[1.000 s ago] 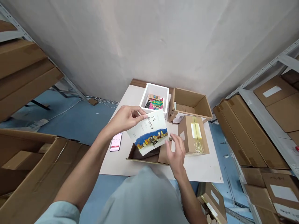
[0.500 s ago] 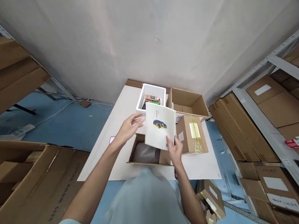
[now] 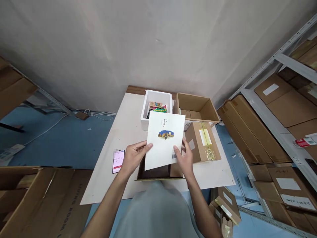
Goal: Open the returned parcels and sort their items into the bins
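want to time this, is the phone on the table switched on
On: the phone lies face up on the white table, its screen lit pink with timer-like digits and a red button.

The book (image 3: pixel 164 145) blocks part of the open box (image 3: pixel 158 172) under it, and the red package (image 3: pixel 305 142) on the shelf has print too small to read, looks like.

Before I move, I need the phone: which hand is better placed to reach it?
Probably the left hand: it is nearer the phone, while the right hand is at the other edge of the book both hold.
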### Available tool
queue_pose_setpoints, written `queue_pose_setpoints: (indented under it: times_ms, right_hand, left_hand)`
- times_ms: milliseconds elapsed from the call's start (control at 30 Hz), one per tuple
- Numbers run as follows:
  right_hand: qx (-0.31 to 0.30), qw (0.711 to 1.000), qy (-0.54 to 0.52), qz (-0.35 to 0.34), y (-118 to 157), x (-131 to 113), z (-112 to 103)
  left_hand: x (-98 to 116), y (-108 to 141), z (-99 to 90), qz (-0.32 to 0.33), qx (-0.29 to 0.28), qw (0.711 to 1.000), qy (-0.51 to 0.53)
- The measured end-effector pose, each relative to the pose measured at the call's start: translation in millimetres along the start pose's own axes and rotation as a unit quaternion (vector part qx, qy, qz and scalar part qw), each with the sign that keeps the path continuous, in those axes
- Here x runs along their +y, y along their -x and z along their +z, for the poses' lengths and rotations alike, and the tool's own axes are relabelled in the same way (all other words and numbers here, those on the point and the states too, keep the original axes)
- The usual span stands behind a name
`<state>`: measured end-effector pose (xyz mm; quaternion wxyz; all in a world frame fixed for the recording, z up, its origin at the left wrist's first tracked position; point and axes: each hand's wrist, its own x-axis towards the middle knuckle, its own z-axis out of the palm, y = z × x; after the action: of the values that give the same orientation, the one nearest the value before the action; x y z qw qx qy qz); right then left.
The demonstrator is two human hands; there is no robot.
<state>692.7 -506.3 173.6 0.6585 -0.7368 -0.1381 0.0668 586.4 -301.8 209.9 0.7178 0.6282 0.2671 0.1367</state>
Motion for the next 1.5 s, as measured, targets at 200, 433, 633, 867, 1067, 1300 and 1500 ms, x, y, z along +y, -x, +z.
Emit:
queue_pose_setpoints:
  times_ms: [200, 433, 633, 867, 1067, 1300, 1500]
  right_hand:
    - [-0.106, 0.994, -0.007, -0.011, 21, 2, 30]
    - [-0.043, 0.998, -0.044, 0.002, -1, -13, 6]
    - [-0.106, 0.983, -0.13, 0.08, -3, -14, -36]
    - [-0.106, 0.984, -0.111, 0.085, -8, -2, -35]
    - [-0.109, 0.992, -0.067, 0.016, -20, -10, -34]
    - [-0.135, 0.985, 0.027, -0.103, -27, -10, -37]
    - [-0.115, 0.988, -0.013, -0.1, -26, -2, -34]
  left_hand:
    - [-20, 18, 48.3, 0.105, 0.026, 0.993, -0.055]
    - [-36, 7, 48.7, 0.067, -0.106, 0.99, -0.067]
    - [-28, -13, -4.6, 0.013, -0.036, 0.998, -0.053]
    - [-24, -10, -14.7, 0.01, -0.019, 0.998, -0.06]
    - [-22, -17, -12.0, 0.077, -0.004, 0.994, -0.071]
    - [1, -18, -14.7, 0.213, -0.009, 0.968, -0.128]
    - [2, -15, -12.0, 0.175, 0.016, 0.982, -0.073]
